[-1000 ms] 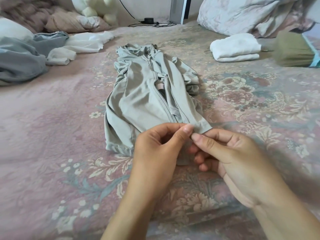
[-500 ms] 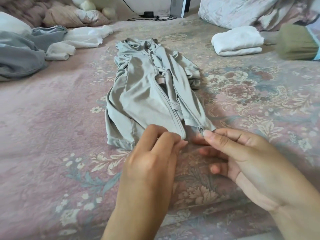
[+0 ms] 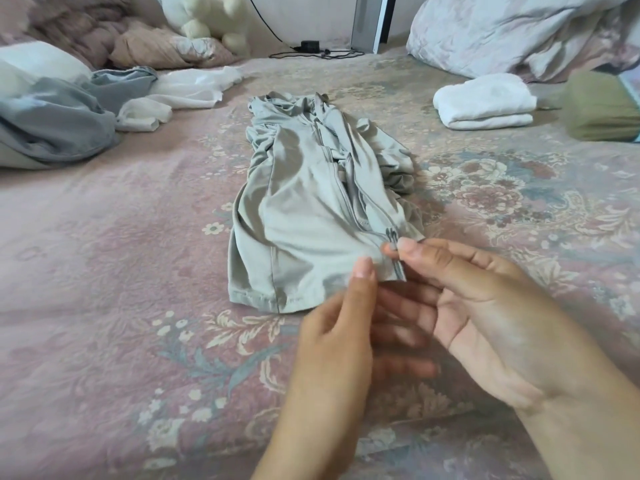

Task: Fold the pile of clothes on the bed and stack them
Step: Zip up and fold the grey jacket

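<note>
Evidently to join its zipper, the grey-green jacket (image 3: 311, 209) lay lengthwise mid-bed, silky, creased, sleeves bunched. At its near hem the right hand (image 3: 460, 306) pinched the zipper end (image 3: 393, 237), while the left hand (image 3: 343, 327) pinched the hem beside it. A folded white garment (image 3: 485, 102) sat toward the far right corner, unfolded clothes (image 3: 69, 116) along the left edge.

A home bedroom is indicated by a bed (image 3: 104, 258) spread with a floral cover, rumpled pillows (image 3: 502, 29), a plush toy (image 3: 207, 19) and scattered clothes (image 3: 62, 119).
</note>
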Demonstrator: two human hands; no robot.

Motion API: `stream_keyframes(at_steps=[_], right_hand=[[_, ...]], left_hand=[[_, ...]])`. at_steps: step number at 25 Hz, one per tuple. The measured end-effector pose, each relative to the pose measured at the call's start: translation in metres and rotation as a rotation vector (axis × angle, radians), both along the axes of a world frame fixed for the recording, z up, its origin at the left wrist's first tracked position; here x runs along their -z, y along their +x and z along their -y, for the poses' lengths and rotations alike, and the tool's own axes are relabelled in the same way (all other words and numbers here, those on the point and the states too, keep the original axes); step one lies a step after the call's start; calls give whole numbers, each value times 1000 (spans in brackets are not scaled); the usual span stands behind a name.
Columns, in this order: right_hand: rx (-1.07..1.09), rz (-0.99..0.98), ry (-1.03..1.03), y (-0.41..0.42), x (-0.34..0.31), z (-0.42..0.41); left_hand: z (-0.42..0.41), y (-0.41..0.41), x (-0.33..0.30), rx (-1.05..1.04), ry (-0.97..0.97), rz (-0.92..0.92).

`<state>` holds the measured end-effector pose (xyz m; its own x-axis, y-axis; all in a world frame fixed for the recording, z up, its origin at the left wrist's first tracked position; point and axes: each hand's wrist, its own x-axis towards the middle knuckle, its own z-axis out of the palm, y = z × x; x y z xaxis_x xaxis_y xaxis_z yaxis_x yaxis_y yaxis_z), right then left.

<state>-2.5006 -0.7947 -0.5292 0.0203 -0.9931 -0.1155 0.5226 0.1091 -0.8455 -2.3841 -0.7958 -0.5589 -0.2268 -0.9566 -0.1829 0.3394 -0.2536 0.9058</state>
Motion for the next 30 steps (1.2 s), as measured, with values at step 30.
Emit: stream_keyframes(at_steps=[30], right_hand=[[178, -59, 12, 28, 21, -17]], left_hand=[[15, 11, -4, -350, -232, -68]])
